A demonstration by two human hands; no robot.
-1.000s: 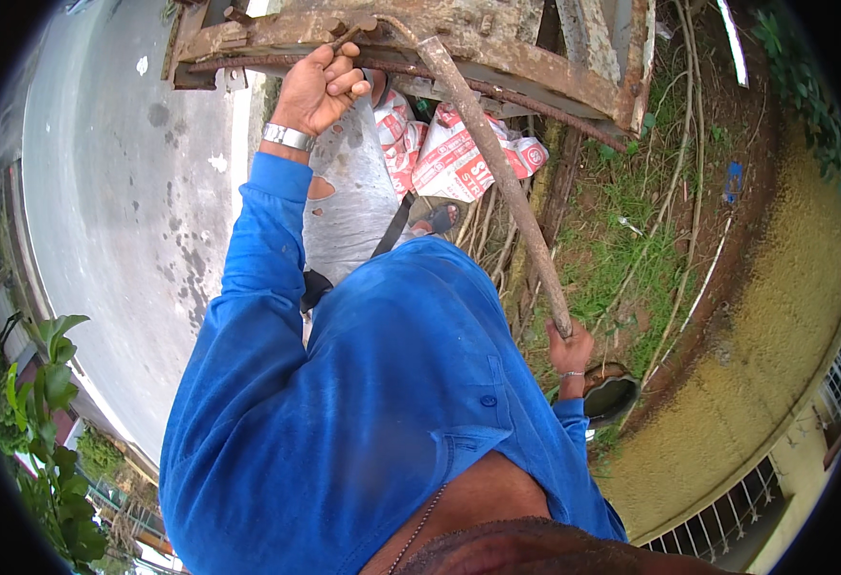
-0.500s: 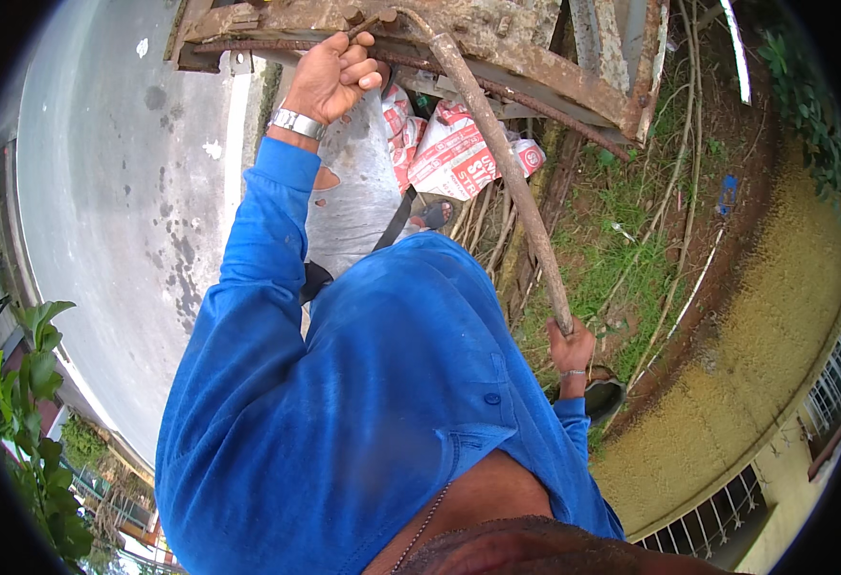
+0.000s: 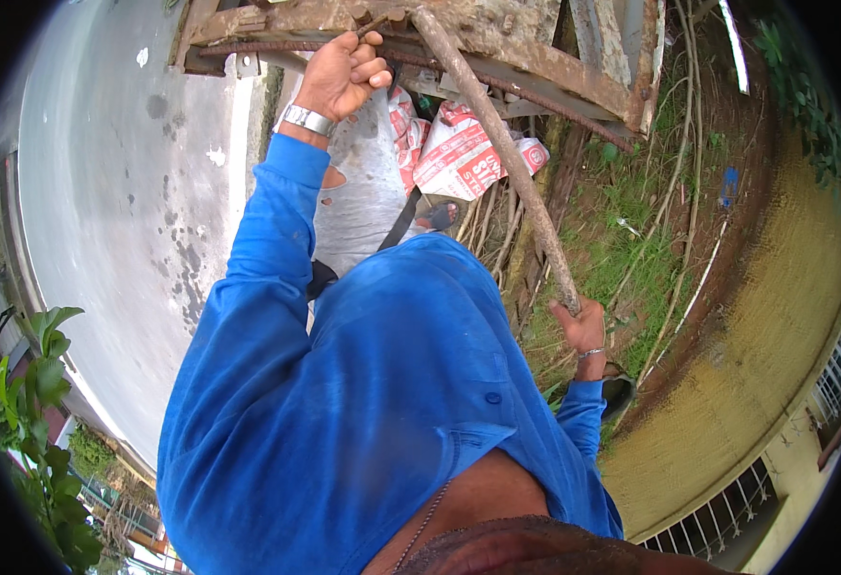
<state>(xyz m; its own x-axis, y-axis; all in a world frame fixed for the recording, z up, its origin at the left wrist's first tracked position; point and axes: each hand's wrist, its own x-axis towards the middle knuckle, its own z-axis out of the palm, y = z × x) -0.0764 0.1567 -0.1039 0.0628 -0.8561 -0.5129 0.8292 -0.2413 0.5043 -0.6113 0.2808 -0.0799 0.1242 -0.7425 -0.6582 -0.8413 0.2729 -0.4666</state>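
My left hand [image 3: 344, 77], with a metal watch at the wrist, is closed around a short rusty rod [image 3: 373, 25] beside the pegs on a rusty metal frame [image 3: 535, 57]. A long, rusty pipe [image 3: 507, 153] slants down from the frame toward the lower right. Its lower end is in my right hand [image 3: 583, 326], whose fingers wrap round it. The pipe's upper end lies over the frame's edge, just right of the pegs. Part of the rod is hidden by my left fingers.
A ribbed rebar [image 3: 574, 120] runs along the frame's near side. Below it lie red-and-white sacks [image 3: 459, 149], next to my sandalled foot [image 3: 437, 217]. Grey pavement [image 3: 104, 192] spreads left; grass [image 3: 622, 220], branches and a yellow wall [image 3: 746, 364] are at right.
The pipe's lower end and my right hand have shifted slightly right and up. Its upper end has moved a little right, apart from the pegs. My left hand keeps its grip.
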